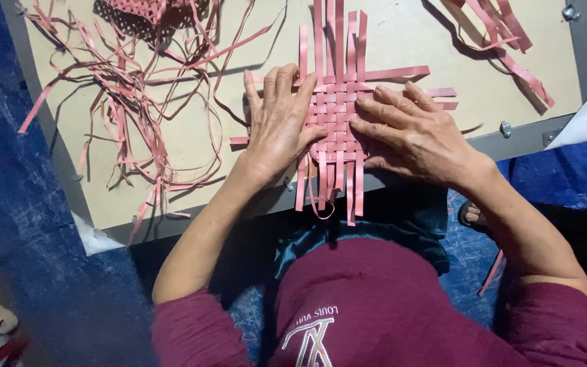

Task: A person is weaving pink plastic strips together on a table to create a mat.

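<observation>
A flat woven mat of pink strips (338, 109) lies on a pale board (191, 136), its loose ends sticking out on every side and hanging over the near edge. My left hand (278, 126) lies flat on the mat's left part, fingers spread and pointing away from me. My right hand (409, 129) presses on the right part, fingertips meeting the weave near its middle. Neither hand grips a strip.
A tangle of loose pink strips (130, 95) covers the board's left half, with a smaller woven piece (147, 8) at the far edge. More strips (504, 41) lie at the far right. The board has a grey metal rim (524, 136) with bolts. Blue sheeting (28, 224) surrounds it.
</observation>
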